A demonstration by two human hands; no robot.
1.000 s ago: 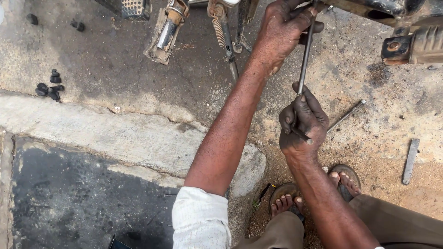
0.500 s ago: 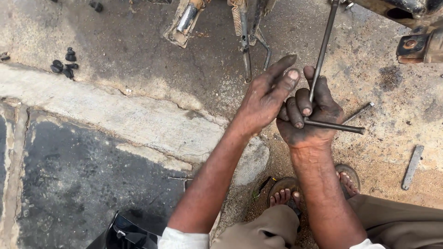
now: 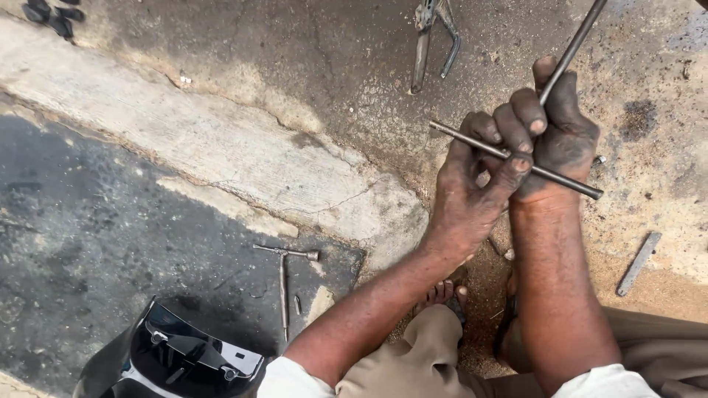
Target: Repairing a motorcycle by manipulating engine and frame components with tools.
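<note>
Sunlit, sandy grey concrete ground (image 3: 310, 66) meets a pale cracked concrete kerb (image 3: 221, 158) running diagonally beside dark, oil-stained asphalt (image 3: 81, 243).

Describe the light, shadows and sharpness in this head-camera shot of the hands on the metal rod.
Head view: soft, even daylight with no hard shadows and no glare; both the left hand and the right hand gripping the T-shaped metal rod look sharp, as does the small T-wrench on the dark ground; only the glossy black cover at the bottom edge shows faint reflections.
</note>
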